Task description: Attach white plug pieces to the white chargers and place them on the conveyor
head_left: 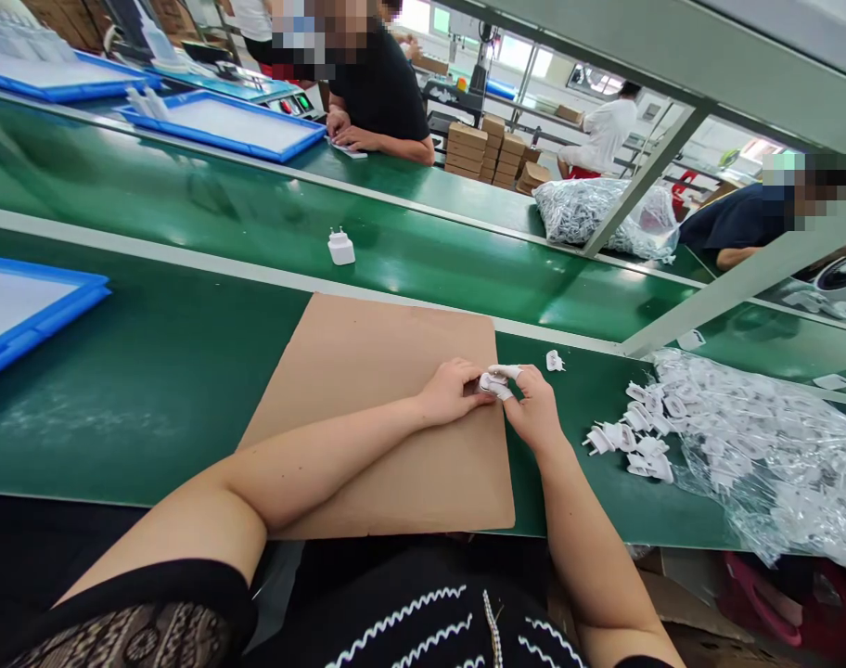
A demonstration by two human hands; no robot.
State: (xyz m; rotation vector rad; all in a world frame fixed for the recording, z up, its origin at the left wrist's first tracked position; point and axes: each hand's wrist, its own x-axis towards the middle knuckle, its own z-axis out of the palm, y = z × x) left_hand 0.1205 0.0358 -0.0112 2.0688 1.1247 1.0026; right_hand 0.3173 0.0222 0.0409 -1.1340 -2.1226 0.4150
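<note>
A small white plug part (493,383) sits pinched between both hands at the right edge of the brown cardboard mat (367,408), the left hand (451,391) curled closed on its near side and the right hand (531,408) gripping it with fingertips, the index finger in a white finger cot. To handle it well, the person would likely do best to keep it low over the mat and press squarely. Right of the mat lie loose white plug pieces (632,441) spilling from a clear bag (763,445), beyond it a white charger (340,247) on the conveyor; no writing is legible.
</note>
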